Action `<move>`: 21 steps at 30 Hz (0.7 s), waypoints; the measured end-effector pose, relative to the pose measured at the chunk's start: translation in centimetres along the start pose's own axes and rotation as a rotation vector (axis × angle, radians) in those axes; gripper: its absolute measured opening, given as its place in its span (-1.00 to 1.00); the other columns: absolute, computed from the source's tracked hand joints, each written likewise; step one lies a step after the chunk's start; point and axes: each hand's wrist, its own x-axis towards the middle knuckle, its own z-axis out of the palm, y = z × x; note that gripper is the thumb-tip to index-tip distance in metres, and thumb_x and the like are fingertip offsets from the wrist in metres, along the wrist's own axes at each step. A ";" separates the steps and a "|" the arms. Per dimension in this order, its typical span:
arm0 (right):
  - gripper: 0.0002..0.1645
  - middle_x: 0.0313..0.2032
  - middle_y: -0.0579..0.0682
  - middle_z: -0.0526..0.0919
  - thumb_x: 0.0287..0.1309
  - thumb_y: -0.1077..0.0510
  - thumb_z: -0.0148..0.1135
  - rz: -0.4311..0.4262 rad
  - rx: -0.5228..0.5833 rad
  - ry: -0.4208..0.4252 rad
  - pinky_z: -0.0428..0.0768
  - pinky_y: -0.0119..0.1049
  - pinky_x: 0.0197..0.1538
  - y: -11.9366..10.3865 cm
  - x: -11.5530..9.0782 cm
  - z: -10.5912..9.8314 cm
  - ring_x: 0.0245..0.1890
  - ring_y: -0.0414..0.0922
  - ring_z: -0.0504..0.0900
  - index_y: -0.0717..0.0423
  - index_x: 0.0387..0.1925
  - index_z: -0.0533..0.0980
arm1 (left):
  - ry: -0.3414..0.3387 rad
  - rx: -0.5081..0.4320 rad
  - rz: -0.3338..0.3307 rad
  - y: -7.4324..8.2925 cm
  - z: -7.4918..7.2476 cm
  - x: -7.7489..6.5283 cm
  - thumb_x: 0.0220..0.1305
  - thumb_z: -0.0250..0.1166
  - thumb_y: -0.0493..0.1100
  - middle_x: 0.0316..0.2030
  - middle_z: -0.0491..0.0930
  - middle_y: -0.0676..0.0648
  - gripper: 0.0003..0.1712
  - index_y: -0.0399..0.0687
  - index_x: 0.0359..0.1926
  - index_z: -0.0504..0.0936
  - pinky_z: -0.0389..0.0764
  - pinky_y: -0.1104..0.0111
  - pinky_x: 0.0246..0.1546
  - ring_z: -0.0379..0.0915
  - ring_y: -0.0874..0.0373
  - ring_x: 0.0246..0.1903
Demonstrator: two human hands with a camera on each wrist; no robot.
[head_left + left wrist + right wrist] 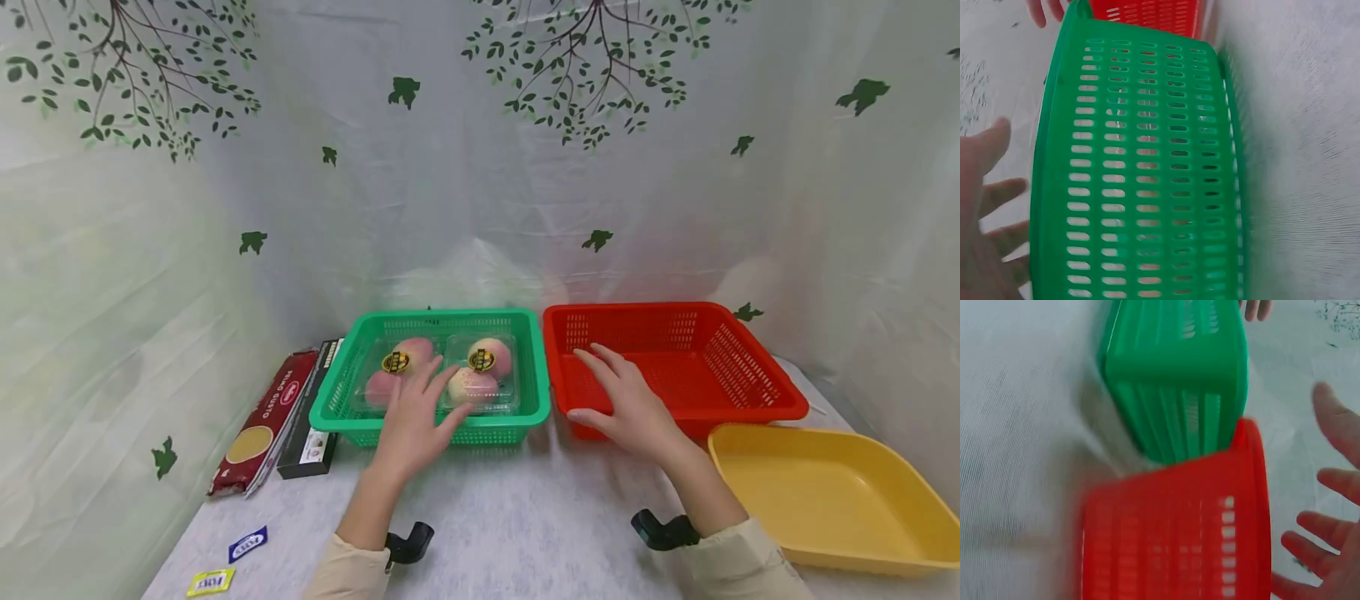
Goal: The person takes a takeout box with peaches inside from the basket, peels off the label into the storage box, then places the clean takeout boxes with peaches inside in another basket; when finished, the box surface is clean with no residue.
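Observation:
Two clear plastic packs of pink-and-white peaches (491, 357) with round black-and-yellow labels lie in a green basket (442, 435). My left hand (415, 421), fingers spread, hovers above the front rim of that basket and overlaps the left pack in the head view. On the right, a red basket (675, 321) stands beside the green one with nothing in it. Over its front left corner my right hand (626, 408) reaches with fingers apart and nothing held. In the left wrist view, the left fingers (1004, 197) lie just past the green rim.
A yellow tray (825, 492) sits at the front right. Left of the green basket lie a maroon packet (266, 421) and a black box (311, 425). Two small sachets, one blue (247, 543) and one yellow (211, 582), rest near the table's left edge. A leaf-printed curtain (480, 183) hangs behind.

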 end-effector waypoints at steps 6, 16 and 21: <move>-0.08 0.47 -0.03 0.22 0.17 -0.04 0.40 0.008 0.328 -0.016 0.54 0.20 0.23 -1.9 1.9 0.6 0.43 0.10 0.28 -0.25 0.49 0.18 | 0.205 -0.298 -0.041 -1.6 -1.1 -0.3 0.35 0.31 -0.07 0.41 0.36 -0.07 -0.42 0.03 0.36 0.45 0.34 -0.14 0.35 0.26 -0.09 0.41; -0.18 0.49 -0.01 0.19 0.32 0.03 0.25 0.107 0.636 -0.107 0.62 0.06 0.18 -4.4 4.8 2.1 0.41 0.13 0.37 -0.24 0.51 0.12 | 0.306 -0.474 -0.209 -3.7 -2.3 -0.4 0.37 0.27 -0.17 0.37 0.39 -0.12 -0.47 -0.03 0.33 0.46 0.39 -0.10 0.33 0.26 -0.05 0.40; -0.14 0.54 0.00 0.10 0.32 -0.07 0.25 0.183 0.731 -0.178 0.50 0.12 0.31 -5.8 6.0 2.7 0.49 0.13 0.27 -0.29 0.52 0.06 | 0.346 -0.449 -0.249 -4.9 -2.6 -0.6 0.40 0.24 -0.18 0.37 0.39 -0.12 -0.50 -0.04 0.33 0.46 0.28 -0.09 0.41 0.22 -0.05 0.43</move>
